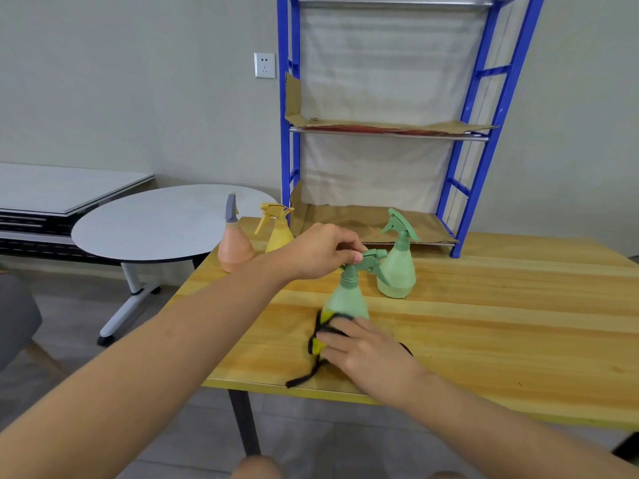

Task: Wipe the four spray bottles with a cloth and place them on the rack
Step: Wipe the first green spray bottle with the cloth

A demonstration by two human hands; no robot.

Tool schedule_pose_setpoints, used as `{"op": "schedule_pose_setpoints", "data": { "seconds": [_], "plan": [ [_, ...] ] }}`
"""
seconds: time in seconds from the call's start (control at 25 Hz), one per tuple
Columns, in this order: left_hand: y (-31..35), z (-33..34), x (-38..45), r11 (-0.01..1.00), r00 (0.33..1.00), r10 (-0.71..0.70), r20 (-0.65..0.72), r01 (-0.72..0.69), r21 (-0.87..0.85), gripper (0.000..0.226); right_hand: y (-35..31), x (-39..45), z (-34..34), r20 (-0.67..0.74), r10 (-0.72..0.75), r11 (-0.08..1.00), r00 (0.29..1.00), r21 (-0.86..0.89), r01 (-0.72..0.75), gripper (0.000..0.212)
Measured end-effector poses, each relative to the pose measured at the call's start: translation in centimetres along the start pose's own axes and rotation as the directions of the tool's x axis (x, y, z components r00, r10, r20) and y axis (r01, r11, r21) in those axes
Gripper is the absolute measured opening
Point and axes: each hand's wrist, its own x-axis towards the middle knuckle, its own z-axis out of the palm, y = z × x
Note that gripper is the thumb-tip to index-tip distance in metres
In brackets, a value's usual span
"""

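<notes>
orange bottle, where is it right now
In the head view the orange bottle stands at the wooden table's far left corner, just left of the yellow bottle.

Soft, even indoor light, faint shadows, wide-angle bending at the edges, slight blur throughout.

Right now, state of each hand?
Left hand: closed, gripping the trigger head of the near green plastic spray bottle.
Right hand: fingers curled, pressing the yellow, black-edged cloth against that bottle.
</notes>
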Motion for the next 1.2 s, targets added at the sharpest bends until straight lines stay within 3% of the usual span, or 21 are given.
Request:
{"op": "schedule_pose_setpoints", "data": {
  "seconds": [0.04,0.12,0.24,0.36,0.48,0.64,0.68,0.84,0.88,1.0,1.04,1.12,1.2],
  "plan": [
    [-0.1,-0.1,-0.1,1.000,1.000,-0.003,0.001,0.003,-0.012,0.018,0.2,-0.8,0.2,0.023,-0.004,1.000,1.000,0.026,0.004,0.020],
    [-0.1,-0.3,-0.1,1.000,1.000,-0.005,-0.003,0.005,-0.023,0.021,1.2,-1.8,-0.4,-0.075,0.090,0.993,0.993,0.088,-0.083,0.026],
    [0.1,-0.9,0.0,1.000,1.000,0.002,0.004,-0.002,-0.014,0.024,3.0,-1.8,-2.8,-0.322,0.298,0.952,0.899,0.175,-0.253,0.026],
    [0.2,-1.1,0.2,0.997,0.997,-0.047,0.057,0.050,-0.057,0.021,3.5,-1.6,-3.1,-0.424,0.384,0.923,0.820,0.182,-0.338,0.030],
    [0.0,-1.0,0.2,0.981,0.992,-0.074,0.106,0.092,-0.171,0.019,3.5,-0.9,-2.3,-0.450,0.487,0.873,0.749,0.266,-0.408,0.029],
    [-0.4,-0.9,0.1,0.927,0.982,-0.097,0.164,0.149,-0.345,0.018,1.8,0.3,-1.1,-0.404,0.306,0.945,0.862,0.235,-0.226,0.030],
    [-0.4,-0.8,0.1,0.919,0.980,-0.100,0.172,0.157,-0.361,0.017,2.0,0.2,-1.1,-0.411,0.296,0.950,0.862,0.224,-0.220,0.031],
    [-0.5,-0.4,-0.1,0.880,0.979,-0.093,0.182,0.167,-0.444,0.016,4.0,-0.3,-1.5,-0.468,0.562,0.827,0.682,0.335,-0.451,0.032],
    [-0.6,-0.4,0.0,0.874,0.979,-0.094,0.179,0.167,-0.456,0.016,3.8,0.0,-1.4,-0.470,0.563,0.826,0.680,0.345,-0.445,0.031],
    [-0.7,-0.4,0.0,0.864,0.978,-0.108,0.179,0.182,-0.470,0.019,1.6,1.0,-0.5,-0.425,0.370,0.923,0.826,0.269,-0.275,0.027],
    [-0.7,-0.3,0.0,0.865,0.977,-0.110,0.181,0.183,-0.467,0.022,1.8,0.9,-0.6,-0.412,0.342,0.934,0.845,0.251,-0.255,0.029],
    [-0.7,-0.2,-0.2,0.864,0.978,-0.109,0.178,0.182,-0.469,0.026,3.2,0.0,-1.1,-0.423,0.434,0.898,0.795,0.274,-0.344,0.032],
    [-0.7,-0.1,-0.2,0.860,0.980,-0.103,0.171,0.174,-0.480,0.026,4.5,-0.7,-1.6,-0.449,0.577,0.816,0.682,0.342,-0.466,0.034]
  ]
}}
